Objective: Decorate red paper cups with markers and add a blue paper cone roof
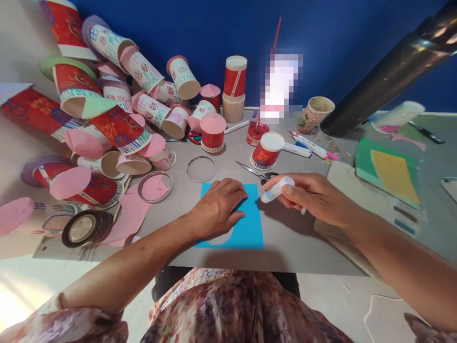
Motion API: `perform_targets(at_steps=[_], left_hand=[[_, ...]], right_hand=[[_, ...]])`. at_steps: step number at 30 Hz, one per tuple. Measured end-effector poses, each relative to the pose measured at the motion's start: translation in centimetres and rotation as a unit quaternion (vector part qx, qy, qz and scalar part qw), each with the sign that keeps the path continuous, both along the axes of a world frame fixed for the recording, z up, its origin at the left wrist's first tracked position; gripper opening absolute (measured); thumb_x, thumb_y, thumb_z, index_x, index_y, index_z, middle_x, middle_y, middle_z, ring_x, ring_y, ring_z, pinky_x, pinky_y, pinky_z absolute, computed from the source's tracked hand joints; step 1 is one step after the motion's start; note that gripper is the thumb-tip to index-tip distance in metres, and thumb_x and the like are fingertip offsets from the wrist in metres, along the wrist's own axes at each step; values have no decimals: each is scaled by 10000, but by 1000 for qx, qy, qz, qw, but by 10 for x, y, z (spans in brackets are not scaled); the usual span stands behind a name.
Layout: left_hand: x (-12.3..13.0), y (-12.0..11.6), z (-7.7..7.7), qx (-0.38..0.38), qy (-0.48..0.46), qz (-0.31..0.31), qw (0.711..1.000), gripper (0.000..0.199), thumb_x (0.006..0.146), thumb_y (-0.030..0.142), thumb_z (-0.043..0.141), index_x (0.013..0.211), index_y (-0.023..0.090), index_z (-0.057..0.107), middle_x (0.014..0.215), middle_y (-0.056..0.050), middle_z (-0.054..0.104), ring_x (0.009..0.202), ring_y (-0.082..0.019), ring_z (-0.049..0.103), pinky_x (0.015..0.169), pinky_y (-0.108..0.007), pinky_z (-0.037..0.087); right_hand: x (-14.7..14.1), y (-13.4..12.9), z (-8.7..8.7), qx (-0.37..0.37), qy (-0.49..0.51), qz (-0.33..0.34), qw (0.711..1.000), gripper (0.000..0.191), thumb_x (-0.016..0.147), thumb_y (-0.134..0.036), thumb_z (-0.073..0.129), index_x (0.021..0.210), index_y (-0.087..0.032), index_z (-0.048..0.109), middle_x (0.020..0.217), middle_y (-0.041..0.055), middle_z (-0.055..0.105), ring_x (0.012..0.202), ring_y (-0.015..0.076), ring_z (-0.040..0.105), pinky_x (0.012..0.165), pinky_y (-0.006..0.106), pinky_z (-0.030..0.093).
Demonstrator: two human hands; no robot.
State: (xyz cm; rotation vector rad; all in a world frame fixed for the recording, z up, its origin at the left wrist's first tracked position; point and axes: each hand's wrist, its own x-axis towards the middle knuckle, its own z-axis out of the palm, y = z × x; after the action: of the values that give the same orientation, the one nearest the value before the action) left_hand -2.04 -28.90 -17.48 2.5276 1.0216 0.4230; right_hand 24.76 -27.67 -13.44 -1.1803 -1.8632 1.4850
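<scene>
A square sheet of bright blue paper lies flat on the table in front of me. My left hand rests on it, palm down with the fingers stretched out. Below that palm a pale rounded area shows within the sheet, partly hidden. Just right of the paper, my right hand grips a white glue stick, tilted and held above the tabletop. A small white piece, perhaps its cap, shows below the right fingers. Behind this hand lie scissors with black handles, and a red paper cup stands upside down.
Paper cups with pink paper tops crowd the left side. Near them are tape rings, pink paper and a black tape roll. Markers lie behind the scissors. On the right are green paper and a dark pole.
</scene>
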Motion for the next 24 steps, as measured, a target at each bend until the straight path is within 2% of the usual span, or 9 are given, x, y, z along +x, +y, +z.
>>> perform_targets(at_steps=[3,6,8,14,19,24], left_hand=[[-3,2,2,-8,1,-7,1000,432,957,396,683,1290,122,650,1290,-183,643,1187,-345,586,1011,-525,490],[-6,4,3,-12,-8,-18,1000,592,923,512,710,1372,140,605,1346,-194,617,1244,-368,557,1032,-547,472],[-7,4,4,-17,0,-19,1000,620,918,518,714,1407,161,583,1353,-188,619,1258,-370,551,1032,-548,464],[-3,3,2,11,25,3,1000,571,961,506,672,1403,160,570,1343,-181,651,1244,-357,577,1039,-531,442],[-2,4,0,30,33,17,999,542,979,481,658,1392,140,574,1325,-183,662,1230,-353,592,1009,-508,457],[-12,6,9,24,71,12,997,458,981,389,667,1370,160,591,1334,-167,664,1211,-339,617,1026,-511,442]], right_hand=[[-13,8,-10,47,-27,-39,998,482,933,-652,634,971,-206,811,630,-9,557,539,121,437,486,268,335],[-18,12,-24,35,20,-112,993,425,904,-603,682,980,-203,803,616,-17,567,528,121,439,490,273,342],[-17,12,-29,27,46,-143,988,395,883,-578,711,955,-200,797,583,-29,543,514,117,425,487,273,337],[-10,10,-28,40,38,-160,986,416,868,-592,720,925,-189,805,555,-26,547,487,110,419,455,269,309],[-8,10,-27,35,55,-153,986,465,879,-646,704,927,-193,797,581,-14,586,476,111,470,457,266,350],[-4,13,-28,53,66,-157,984,501,882,-679,698,947,-191,793,588,-20,591,487,109,484,469,258,366]])
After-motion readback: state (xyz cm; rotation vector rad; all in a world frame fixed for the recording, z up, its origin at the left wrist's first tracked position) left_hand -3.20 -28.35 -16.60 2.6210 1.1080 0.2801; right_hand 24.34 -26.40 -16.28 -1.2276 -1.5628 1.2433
